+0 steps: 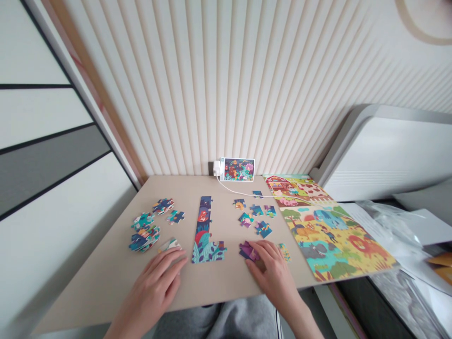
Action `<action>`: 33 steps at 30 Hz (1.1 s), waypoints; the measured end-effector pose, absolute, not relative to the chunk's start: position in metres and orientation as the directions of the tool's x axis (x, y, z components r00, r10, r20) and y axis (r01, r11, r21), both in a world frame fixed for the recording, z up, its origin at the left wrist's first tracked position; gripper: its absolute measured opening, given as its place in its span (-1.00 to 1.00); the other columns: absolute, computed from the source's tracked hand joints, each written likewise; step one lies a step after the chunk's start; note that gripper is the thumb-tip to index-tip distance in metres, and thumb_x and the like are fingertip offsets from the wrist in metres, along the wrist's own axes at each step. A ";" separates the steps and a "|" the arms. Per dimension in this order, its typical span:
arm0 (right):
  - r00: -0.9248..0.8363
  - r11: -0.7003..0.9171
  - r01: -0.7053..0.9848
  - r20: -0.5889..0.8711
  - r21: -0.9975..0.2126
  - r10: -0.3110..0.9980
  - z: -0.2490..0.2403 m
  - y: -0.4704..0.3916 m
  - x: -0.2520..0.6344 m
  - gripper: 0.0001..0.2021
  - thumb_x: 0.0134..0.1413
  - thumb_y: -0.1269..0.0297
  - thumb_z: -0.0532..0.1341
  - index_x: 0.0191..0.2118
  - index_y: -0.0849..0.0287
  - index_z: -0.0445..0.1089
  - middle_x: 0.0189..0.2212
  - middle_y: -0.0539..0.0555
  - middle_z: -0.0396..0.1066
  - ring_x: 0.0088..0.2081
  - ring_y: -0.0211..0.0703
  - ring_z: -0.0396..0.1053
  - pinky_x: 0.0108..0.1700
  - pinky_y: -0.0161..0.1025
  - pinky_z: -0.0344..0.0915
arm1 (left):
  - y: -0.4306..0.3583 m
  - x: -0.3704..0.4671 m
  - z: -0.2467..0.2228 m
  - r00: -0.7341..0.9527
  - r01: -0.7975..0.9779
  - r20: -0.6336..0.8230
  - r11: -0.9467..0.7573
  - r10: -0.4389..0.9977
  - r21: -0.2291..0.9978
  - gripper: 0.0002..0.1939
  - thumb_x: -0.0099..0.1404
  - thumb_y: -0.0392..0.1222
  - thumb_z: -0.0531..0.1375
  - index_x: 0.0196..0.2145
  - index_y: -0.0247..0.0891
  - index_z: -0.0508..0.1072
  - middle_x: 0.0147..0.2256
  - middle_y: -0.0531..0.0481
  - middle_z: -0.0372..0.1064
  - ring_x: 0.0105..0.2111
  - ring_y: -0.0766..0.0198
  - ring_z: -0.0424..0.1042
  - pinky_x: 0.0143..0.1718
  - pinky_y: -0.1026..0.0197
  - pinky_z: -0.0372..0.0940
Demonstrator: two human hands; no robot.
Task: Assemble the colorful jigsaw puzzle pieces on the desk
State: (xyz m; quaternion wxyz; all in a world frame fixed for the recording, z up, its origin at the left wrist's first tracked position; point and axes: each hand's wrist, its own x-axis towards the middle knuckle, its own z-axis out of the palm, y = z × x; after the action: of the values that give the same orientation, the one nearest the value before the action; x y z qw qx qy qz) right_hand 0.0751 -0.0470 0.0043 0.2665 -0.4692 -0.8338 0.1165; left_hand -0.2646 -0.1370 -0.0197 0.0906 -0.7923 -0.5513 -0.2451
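A partly joined jigsaw puzzle lies in an L shape at the middle of the table, a tall strip with a short bottom row. My left hand rests to its left, fingers stretched out and lying low beside a pale puzzle piece that they partly cover. To the right of the strip, my right hand has its index finger and thumb at a purple puzzle piece. A yellow and green piece shows beyond that hand's knuckles.
Loose pieces lie in overlapping heaps at the left and spread out at the right. A picture card leans against the ribbed wall near a white charger, whose cable crosses the table. Finished-looking animal puzzles cover the right side.
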 end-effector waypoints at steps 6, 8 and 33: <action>-0.413 0.540 0.717 0.355 -0.441 0.839 0.004 -0.049 0.075 -0.63 0.22 0.29 0.25 0.13 0.02 0.41 -0.01 0.15 0.45 0.06 0.06 0.38 0.12 0.04 0.36 | -0.137 -0.264 -0.021 0.267 0.918 0.498 -0.375 0.825 0.129 -0.64 0.38 -0.35 0.10 0.08 -0.15 0.45 0.12 -0.07 0.38 0.19 0.09 0.31 0.22 0.01 0.26; -0.419 0.548 0.709 0.359 -0.445 0.834 0.003 -0.051 0.077 -0.63 0.22 0.29 0.26 0.14 0.03 0.41 0.00 0.15 0.45 0.06 0.06 0.38 0.12 0.04 0.36 | -0.136 -0.265 -0.023 0.272 0.918 0.499 -0.377 0.823 0.122 -0.64 0.37 -0.35 0.10 0.08 -0.15 0.46 0.12 -0.07 0.38 0.18 0.10 0.32 0.22 0.01 0.26; -0.655 0.794 0.393 0.465 -0.464 0.596 0.021 -0.056 0.058 -0.45 0.32 0.31 0.19 0.37 0.07 0.14 0.21 0.18 0.36 0.22 -0.03 0.34 0.25 -0.11 0.36 | -0.099 -0.176 0.016 0.210 0.769 0.341 -0.370 0.916 0.521 -0.47 0.24 -0.26 0.35 0.15 -0.09 0.40 0.05 -0.08 0.48 0.06 0.12 0.47 0.08 0.08 0.44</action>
State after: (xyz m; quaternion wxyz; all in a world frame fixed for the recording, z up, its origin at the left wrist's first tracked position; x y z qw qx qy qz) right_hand 0.0584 -0.0562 0.0207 0.3102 -0.2762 -0.8948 0.1636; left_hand -0.1755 -0.0986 0.0162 -0.1198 -0.7686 -0.5481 -0.3075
